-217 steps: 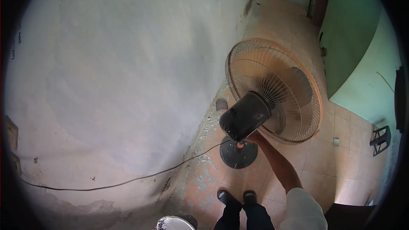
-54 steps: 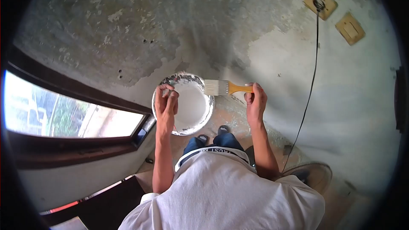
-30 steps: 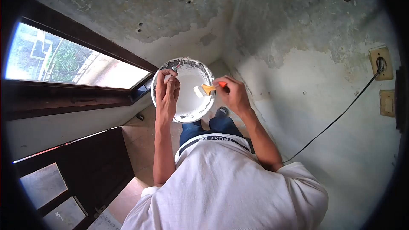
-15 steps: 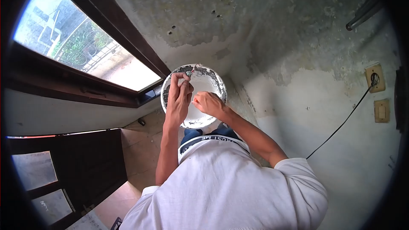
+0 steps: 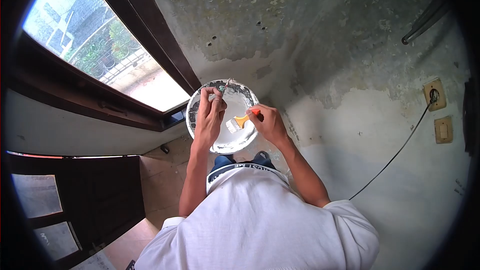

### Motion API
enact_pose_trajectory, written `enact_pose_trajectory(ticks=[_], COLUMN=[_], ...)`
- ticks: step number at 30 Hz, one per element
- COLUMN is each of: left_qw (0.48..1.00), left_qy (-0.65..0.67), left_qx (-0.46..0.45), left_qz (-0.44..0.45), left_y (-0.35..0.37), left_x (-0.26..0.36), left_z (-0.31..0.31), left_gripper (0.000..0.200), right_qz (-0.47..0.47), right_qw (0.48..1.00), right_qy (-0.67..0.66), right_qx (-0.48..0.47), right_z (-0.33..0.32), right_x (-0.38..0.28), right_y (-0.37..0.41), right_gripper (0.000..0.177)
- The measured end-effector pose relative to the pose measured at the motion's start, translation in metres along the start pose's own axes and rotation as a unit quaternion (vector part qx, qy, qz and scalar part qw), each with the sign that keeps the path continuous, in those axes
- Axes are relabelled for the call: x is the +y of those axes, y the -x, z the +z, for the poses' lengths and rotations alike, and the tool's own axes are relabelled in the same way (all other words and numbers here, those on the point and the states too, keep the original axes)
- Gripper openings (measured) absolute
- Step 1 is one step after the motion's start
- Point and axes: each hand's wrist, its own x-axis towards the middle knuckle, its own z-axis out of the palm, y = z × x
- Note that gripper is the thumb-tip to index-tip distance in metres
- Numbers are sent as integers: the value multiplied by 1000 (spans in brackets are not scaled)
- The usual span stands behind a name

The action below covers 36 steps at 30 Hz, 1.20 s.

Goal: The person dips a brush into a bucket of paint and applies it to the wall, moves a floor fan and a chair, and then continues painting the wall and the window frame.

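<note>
A round bucket (image 5: pixel 238 146) with white paint inside and dark patches on its inner wall is in front of my body. My left hand (image 5: pixel 208 120) is closed over it, fingers curled at a greenish piece of its handle (image 5: pixel 221 89) with thin strands near the far rim. My right hand (image 5: pixel 270 124) grips a paintbrush (image 5: pixel 242 120) by its orange end, at the bucket's right rim. The brush has a yellow-orange handle, and its white-coated bristles point left and down over the bucket's opening.
A dark-framed window (image 5: pixel 120 45) stands left of the bucket, above a dark door panel (image 5: pixel 100 200). The wall (image 5: pixel 320 35) ahead has peeling, patchy paint. At right, a black cable (image 5: pixel 395 157) hangs from a wall socket (image 5: pixel 434 95), with a switch (image 5: pixel 443 130) below.
My right hand has moved right and turned, from over the bucket to its right rim, bringing the paintbrush into plain sight. My left hand keeps its grip at the far rim.
</note>
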Motion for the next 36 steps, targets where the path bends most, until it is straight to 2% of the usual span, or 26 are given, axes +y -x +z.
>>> enact_pose_trajectory(ticks=[1, 3, 4, 9, 10, 12, 15, 18, 21, 25, 26, 29, 31, 36], left_qw=[1000, 1000, 1000, 1000, 1000, 1000, 999, 999, 998, 999, 999, 998, 998, 999], left_qy=[-6, -2, 3, 16, 15, 14, 34, 35, 37, 34, 31, 33, 28, 18], left_qx=[6, 9, 12, 5, 10, 20, 31, 28, 27, 27, 25, 32, 50, 43], left_qz=[-3, -12, -19, 18, 8, -2, -10, -16, -33, -32, -33, -41, 7, 11], left_y=[1, 2, 2, 2, 2, 5, 7, 8, 7, 3, 3, 1, -6, -5], left_x=[0, 2, 3, -7, -7, -4, -2, -2, 1, 1, 1, -1, -12, -13], left_z=[-1, -2, -3, -16, -16, -20, -25, -30, -27, -23, -23, -20, -21, -17], left_gripper=[9, 9, 9, 8, 8, 8, 9, 9, 9, 9, 9, 9, 13, 11], right_qz=[0, -70, -65, -134, -123, -128, -116, -86, -48, -44, -74, -47, -55, -63], right_qw=[1000, 997, 998, 977, 971, 969, 975, 994, 998, 998, 997, 999, 998, 998], right_qy=[-1, 14, 13, 123, 143, 148, 124, 53, 28, 31, 28, 5, 14, 9], right_qx=[-1, -8, -6, -115, -146, -149, -141, -33, -9, -40, -19, 11, 0, 8], right_z=[5, 29, 44, 104, 107, 111, 96, 58, 26, 21, 22, 17, 19, 18], right_x=[4, 21, 26, 40, 41, 43, 30, 10, -3, 26, 29, 18, 25, 27], right_y=[-1, -4, -7, -22, -23, -22, -16, -8, 6, 33, 37, 50, 51, 55], right_gripper=[19, 19, 19, 24, 24, 25, 22, 19, 20, 19, 19, 19, 19, 20])
